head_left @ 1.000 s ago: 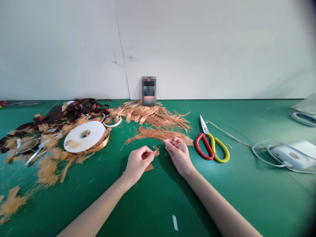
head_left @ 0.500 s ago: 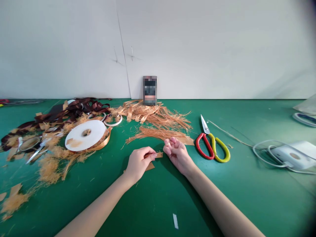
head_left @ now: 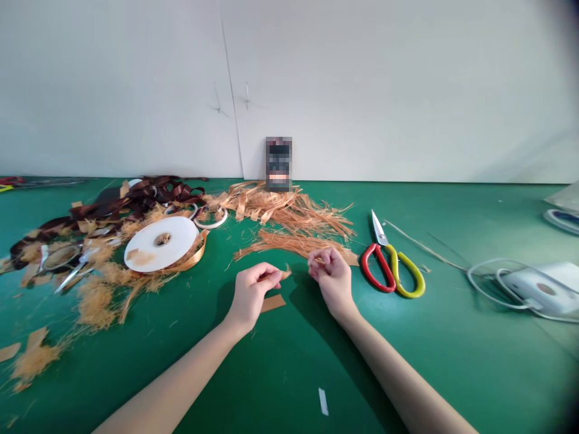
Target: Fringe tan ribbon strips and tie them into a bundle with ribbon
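My left hand is closed in a pinch on a short piece of tan ribbon, whose frayed tip pokes out past the fingertips. Another flat ribbon piece lies on the green table just beneath that hand. To the right, my right hand is curled shut, fingertips together; anything between them is too small or hidden to make out. A gap separates the two hands. Behind them lies a bundle of frayed tan ribbon strips, its right end close behind my right hand.
Scissors with red and yellow handles lie at the right. A white ribbon spool sits among fibre scraps and dark brown ribbon at left. A phone-like device leans on the wall. A white box with a cable is far right.
The ribbon end at my left fingertips now looks frayed and tapered, where it was flat and square. My right hand has turned and moved slightly right. The view has shifted slightly.
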